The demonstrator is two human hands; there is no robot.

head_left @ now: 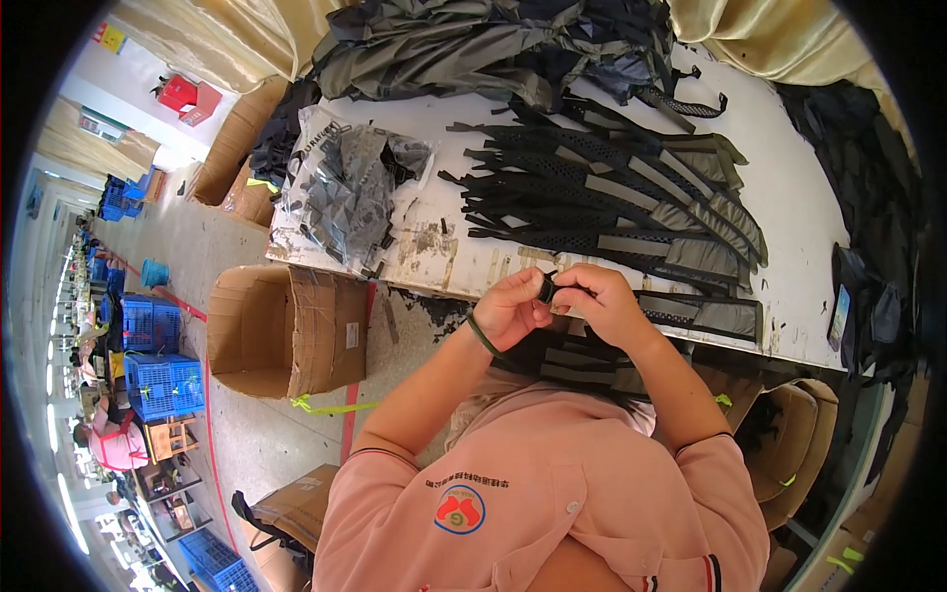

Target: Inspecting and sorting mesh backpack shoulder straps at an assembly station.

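Note:
Just past the table's near edge, my left hand (512,308) pinches a small black piece (547,287) that looks like a buckle or strap end. My right hand (601,305) grips the same piece from the other side with thumb and forefinger. The fingers cover most of it, so its exact kind cannot be made out. Black-and-grey mesh shoulder straps (592,365) hang or lie across my lap below the hands. Beyond my hands, several similar straps (612,187) are fanned out on the white table (449,148).
A clear plastic bag (350,187) of small black parts lies on the table's left. Dark grey fabric (473,49) is heaped at the back, black pieces (868,197) at the right. Cardboard boxes (321,331) stand on the floor; blue crates (163,385) and a person (118,444) are farther left.

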